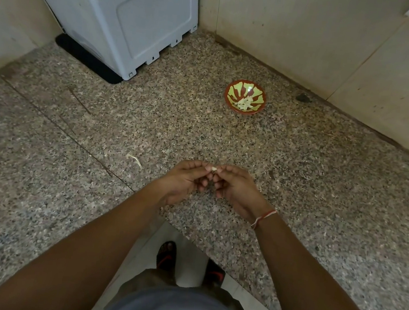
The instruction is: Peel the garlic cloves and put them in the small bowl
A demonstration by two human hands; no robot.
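Speckled granite tabletop [296,192] lies under our left hand [185,178] and right hand [235,187], fingertips together pinching one garlic clove [214,168]; small bowl [232,91] well beyond them.

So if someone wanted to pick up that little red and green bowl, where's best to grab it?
Probably by the rim of the small bowl, pinched from above on the near side. It sits upright and open, walls flaring outward, peeled garlic cloves low in its middle, countertop free around it.
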